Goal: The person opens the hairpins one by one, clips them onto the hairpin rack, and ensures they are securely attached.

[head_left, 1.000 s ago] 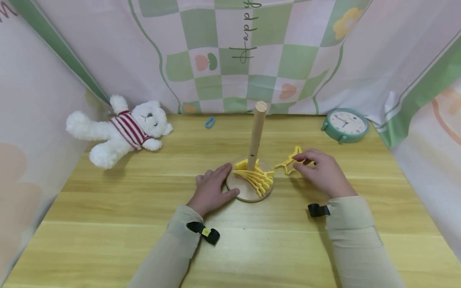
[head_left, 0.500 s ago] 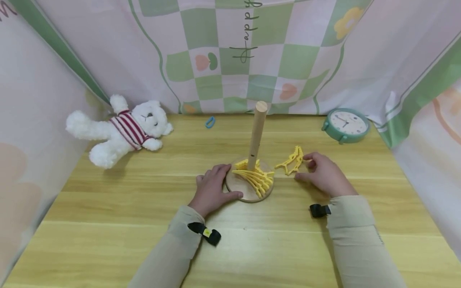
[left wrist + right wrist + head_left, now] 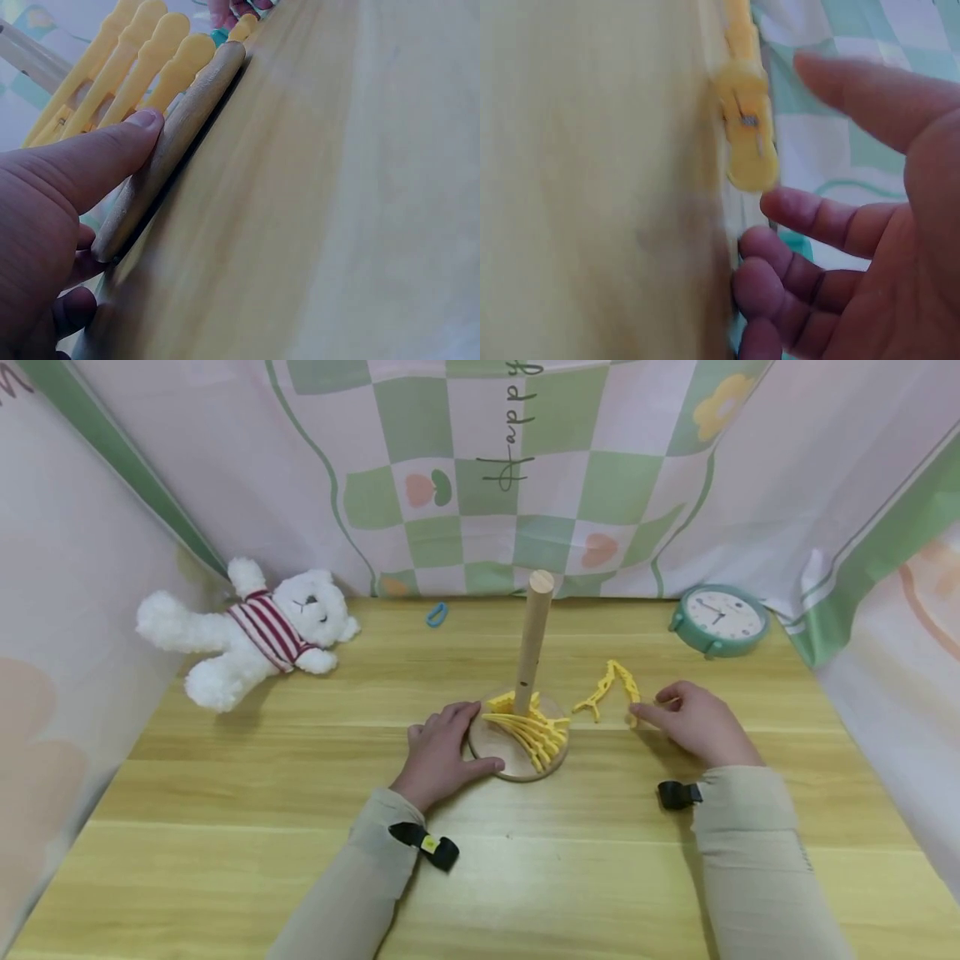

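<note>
Behind yellow pieces [image 3: 551,737], foot of peg [image 3: 532,639] hidden.

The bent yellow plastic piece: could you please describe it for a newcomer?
On the light wooden table, find the upright wooden post on its round wooden base. Right of it, by the right hand, is the bent yellow plastic piece. Unlike the fanned yellow strips on the base, it sits apart.
</note>
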